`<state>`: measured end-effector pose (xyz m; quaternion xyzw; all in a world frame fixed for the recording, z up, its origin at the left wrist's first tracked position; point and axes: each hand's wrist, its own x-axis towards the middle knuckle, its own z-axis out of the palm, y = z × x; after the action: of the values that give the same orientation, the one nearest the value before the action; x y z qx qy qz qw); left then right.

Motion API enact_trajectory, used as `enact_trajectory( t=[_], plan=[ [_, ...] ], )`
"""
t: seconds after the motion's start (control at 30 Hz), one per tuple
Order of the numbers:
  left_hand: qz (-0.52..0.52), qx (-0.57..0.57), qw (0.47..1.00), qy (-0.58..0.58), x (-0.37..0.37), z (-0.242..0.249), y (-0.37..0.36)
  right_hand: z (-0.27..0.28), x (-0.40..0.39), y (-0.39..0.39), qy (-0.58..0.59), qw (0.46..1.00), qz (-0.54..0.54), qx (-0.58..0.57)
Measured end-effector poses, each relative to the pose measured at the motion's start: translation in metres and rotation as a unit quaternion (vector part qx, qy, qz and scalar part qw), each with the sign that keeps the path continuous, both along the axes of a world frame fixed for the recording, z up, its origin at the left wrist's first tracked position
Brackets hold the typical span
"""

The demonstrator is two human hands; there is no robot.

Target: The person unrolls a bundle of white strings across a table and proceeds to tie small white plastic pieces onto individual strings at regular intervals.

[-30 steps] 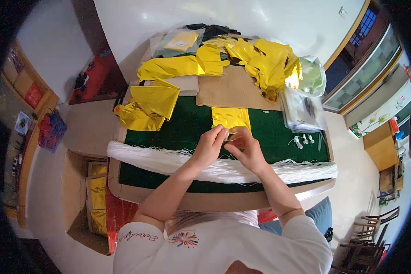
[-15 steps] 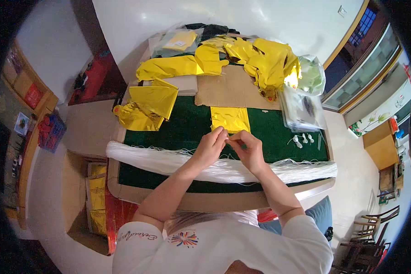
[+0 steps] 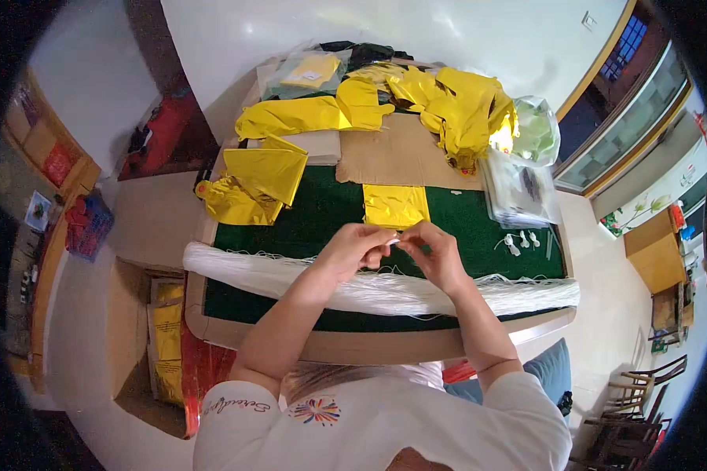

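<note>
Both hands meet above the green tabletop (image 3: pixel 322 196), fingertips almost touching. My left hand (image 3: pixel 357 249) is closed in a pinch on a small white piece (image 3: pixel 393 242), too small to name exactly. My right hand (image 3: pixel 436 253) pinches at the other end of it; whether those fingers grip the same piece or something thinner is hidden. Just beyond the fingertips lies a folded gold foil sheet (image 3: pixel 395 206). Under my wrists a long bundle of white string (image 3: pixel 247 269) stretches across the table's near side.
Crumpled gold foil pieces (image 3: pixel 306 115) and flat cardboard (image 3: pixel 385 149) cover the far side. At the right are stacked clear plastic bags (image 3: pixel 518 188) and several small white parts (image 3: pixel 513 243). A cardboard box (image 3: pixel 133 345) with gold packets stands at the left, beside the table.
My left hand has turned and its fingers have curled in more, so the small white piece shows between the hands. My right hand has shifted slightly right. The things on the table have stayed put.
</note>
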<state>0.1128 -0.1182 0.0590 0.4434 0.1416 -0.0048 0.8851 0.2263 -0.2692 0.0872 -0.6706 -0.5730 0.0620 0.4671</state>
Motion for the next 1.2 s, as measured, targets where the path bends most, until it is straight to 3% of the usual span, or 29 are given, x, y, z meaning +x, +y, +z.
enact_trajectory(
  t=[0.03, 0.07, 0.1, 0.17, 0.2, 0.27, 0.4, 0.47, 0.5, 0.53, 0.6, 0.63, 0.77, 0.83, 0.87, 0.93, 1.03, 1.2],
  plan=[
    [0.054, 0.129, 0.99, -0.025, 0.0, 0.0, 0.0, -0.002, 0.001, 0.0, 0.047, 0.998, -0.025, -0.031],
    [0.054, 0.129, 0.99, -0.025, -0.001, 0.001, -0.002, -0.004, 0.003, 0.0, 0.047, 0.998, -0.025, -0.031],
    [0.088, 0.241, 0.965, -0.049, -0.002, 0.005, -0.005, -0.006, 0.005, 0.001, 0.081, 0.996, -0.024, -0.035],
    [0.152, 0.454, 0.873, -0.095, -0.003, 0.01, -0.011, -0.008, 0.007, 0.001, 0.115, 0.992, -0.024, -0.038],
    [0.152, 0.453, 0.873, -0.095, -0.002, 0.008, -0.012, -0.009, 0.007, 0.002, 0.117, 0.992, -0.035, -0.041],
    [0.187, 0.554, 0.805, -0.105, 0.0, 0.0, -0.011, -0.009, 0.007, 0.002, 0.119, 0.991, -0.044, -0.044],
    [0.195, 0.534, 0.811, -0.137, 0.002, -0.004, -0.008, -0.001, 0.005, 0.001, 0.037, 0.998, -0.034, -0.041],
    [0.157, 0.27, 0.948, -0.056, 0.001, 0.009, -0.009, 0.001, 0.004, 0.0, 0.021, 0.999, -0.02, -0.036],
    [0.074, 0.226, 0.97, -0.049, -0.004, 0.013, -0.004, 0.002, 0.002, -0.001, 0.021, 0.999, -0.002, -0.033],
    [0.075, 0.226, 0.97, -0.048, -0.004, 0.012, -0.005, 0.002, 0.001, -0.001, 0.021, 0.999, 0.015, -0.03],
    [-0.047, 0.046, 0.997, -0.046, -0.003, 0.009, -0.007, 0.003, 0.002, -0.002, 0.024, 0.999, 0.02, -0.033],
    [-0.044, 0.021, 0.998, -0.041, -0.002, 0.008, -0.009, 0.003, 0.002, -0.003, 0.026, 0.999, 0.022, -0.036],
    [-0.046, 0.101, 0.989, -0.102, 0.003, -0.009, -0.002, 0.008, 0.004, -0.001, 0.004, 1.0, 0.007, -0.004],
    [0.094, 0.393, 0.912, -0.071, 0.0, 0.004, -0.008, 0.006, 0.006, -0.001, 0.001, 1.0, -0.018, -0.018],
    [0.094, 0.393, 0.912, -0.071, 0.001, 0.002, -0.01, 0.004, 0.007, -0.001, 0.001, 1.0, -0.018, -0.018],
    [0.206, 0.5, 0.827, -0.154, 0.003, -0.001, -0.012, 0.002, 0.008, 0.0, 0.011, 0.999, -0.029, -0.017],
    [0.183, 0.465, 0.863, -0.074, -0.001, 0.007, -0.013, 0.002, 0.008, 0.001, -0.003, 0.999, -0.034, -0.029],
    [0.181, 0.46, 0.868, -0.044, -0.002, 0.004, -0.007, 0.013, 0.004, -0.004, -0.057, 0.997, 0.008, -0.053]
  ],
)
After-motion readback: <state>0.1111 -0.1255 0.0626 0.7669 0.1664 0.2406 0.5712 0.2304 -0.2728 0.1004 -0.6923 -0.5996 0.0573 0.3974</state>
